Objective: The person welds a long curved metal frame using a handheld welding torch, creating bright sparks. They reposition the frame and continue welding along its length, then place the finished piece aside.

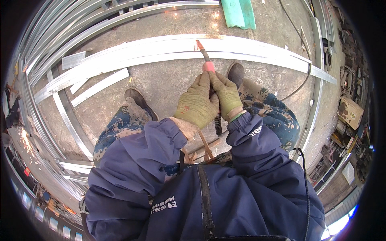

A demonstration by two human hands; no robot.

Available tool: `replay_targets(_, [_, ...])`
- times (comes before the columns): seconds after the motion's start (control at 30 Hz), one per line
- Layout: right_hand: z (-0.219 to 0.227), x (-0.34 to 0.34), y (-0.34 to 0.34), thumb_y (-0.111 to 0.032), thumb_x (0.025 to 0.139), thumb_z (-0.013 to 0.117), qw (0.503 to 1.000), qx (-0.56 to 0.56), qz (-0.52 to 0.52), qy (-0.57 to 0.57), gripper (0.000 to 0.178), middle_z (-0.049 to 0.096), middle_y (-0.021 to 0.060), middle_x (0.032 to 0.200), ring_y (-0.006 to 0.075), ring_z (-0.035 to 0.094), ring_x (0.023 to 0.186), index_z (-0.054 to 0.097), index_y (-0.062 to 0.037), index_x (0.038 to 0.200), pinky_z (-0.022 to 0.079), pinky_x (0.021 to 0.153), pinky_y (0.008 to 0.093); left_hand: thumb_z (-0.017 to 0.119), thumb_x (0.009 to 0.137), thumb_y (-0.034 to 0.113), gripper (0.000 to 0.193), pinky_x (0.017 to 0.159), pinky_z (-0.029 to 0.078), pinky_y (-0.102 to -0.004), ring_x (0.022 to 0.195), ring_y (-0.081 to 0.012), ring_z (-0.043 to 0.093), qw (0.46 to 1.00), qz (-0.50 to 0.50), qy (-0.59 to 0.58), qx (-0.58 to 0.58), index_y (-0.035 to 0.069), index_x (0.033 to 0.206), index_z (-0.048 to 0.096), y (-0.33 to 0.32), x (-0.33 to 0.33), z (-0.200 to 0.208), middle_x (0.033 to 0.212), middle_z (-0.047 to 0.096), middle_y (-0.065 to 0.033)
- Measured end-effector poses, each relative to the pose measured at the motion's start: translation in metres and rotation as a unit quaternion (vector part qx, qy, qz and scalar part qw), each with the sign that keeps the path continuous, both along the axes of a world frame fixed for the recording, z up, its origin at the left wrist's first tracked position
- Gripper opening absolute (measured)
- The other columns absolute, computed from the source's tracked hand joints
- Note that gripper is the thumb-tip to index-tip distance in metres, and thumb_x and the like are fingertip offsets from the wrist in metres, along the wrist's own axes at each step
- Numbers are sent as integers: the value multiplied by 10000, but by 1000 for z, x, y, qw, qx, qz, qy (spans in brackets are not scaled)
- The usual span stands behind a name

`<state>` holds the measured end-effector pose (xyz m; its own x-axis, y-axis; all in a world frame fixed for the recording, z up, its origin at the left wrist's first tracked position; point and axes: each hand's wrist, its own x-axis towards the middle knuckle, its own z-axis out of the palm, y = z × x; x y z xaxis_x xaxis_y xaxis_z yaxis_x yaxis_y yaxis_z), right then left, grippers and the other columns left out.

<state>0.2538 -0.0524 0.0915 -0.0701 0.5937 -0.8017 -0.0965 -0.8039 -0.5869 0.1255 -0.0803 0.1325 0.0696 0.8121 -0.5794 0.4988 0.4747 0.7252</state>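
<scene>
Both my hands wear yellow-green work gloves and are wrapped round the handle of a welding torch (208, 66). My left hand (196, 103) is closed on its left side, and my right hand (227, 95) closes over it from the right. The torch has a red front grip, a dark bent neck and a copper-coloured nozzle. Its nozzle end reaches a bright metal beam (157, 49) lying across in front of me; whether it touches cannot be made out. A black ribbed cable sleeve (218, 124) comes out below my hands.
Long metal profiles (80, 32) are stacked at the far left. Short metal strips (100, 86) lie near my left boot (140, 100). A green sheet (238, 14) lies beyond the beam. A dark cable (299, 90) trails on the right. Sparks fly at the left edge.
</scene>
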Motion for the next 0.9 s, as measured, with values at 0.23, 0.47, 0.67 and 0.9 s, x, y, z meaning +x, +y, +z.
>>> replay_targets(0.23, [-11, 4, -1, -373, 1035, 703, 1000, 5, 19, 8, 486, 651, -10, 912, 75, 583, 736, 676, -14, 1362, 481, 617, 230, 629, 955, 176, 571, 1058, 514, -479, 1247, -427, 623, 999, 26, 2, 40, 21, 1479, 462, -4, 1, -6, 1368, 610, -253])
replay_targets(0.47, [-13, 2, -2, -390, 1031, 707, 1000, -1, 1, 2, 486, 648, -13, 890, 73, 562, 656, 685, -25, 1351, 460, 555, 224, 625, 954, 172, 580, 1063, 513, -466, 1241, -418, 633, 1000, 12, -7, 27, 14, 1487, 457, -2, -1, -10, 1380, 602, -257])
replay_targets(0.67, [-9, -1, -1, -397, 1025, 713, 1000, 16, -4, -1, 512, 639, -15, 888, 70, 569, 717, 676, -8, 1355, 481, 608, 228, 626, 953, 183, 597, 1057, 521, -465, 1241, -418, 634, 1000, 10, 0, 15, 11, 1495, 448, -1, 0, -7, 1383, 600, -255])
replay_targets(0.9, [-12, 0, 0, -391, 1029, 709, 1000, 8, 15, 5, 489, 616, -24, 866, 68, 545, 704, 683, -17, 1343, 467, 599, 233, 631, 949, 193, 624, 1069, 513, -465, 1257, -418, 623, 1000, 18, 5, 18, 12, 1513, 436, -1, -2, -5, 1400, 591, -253])
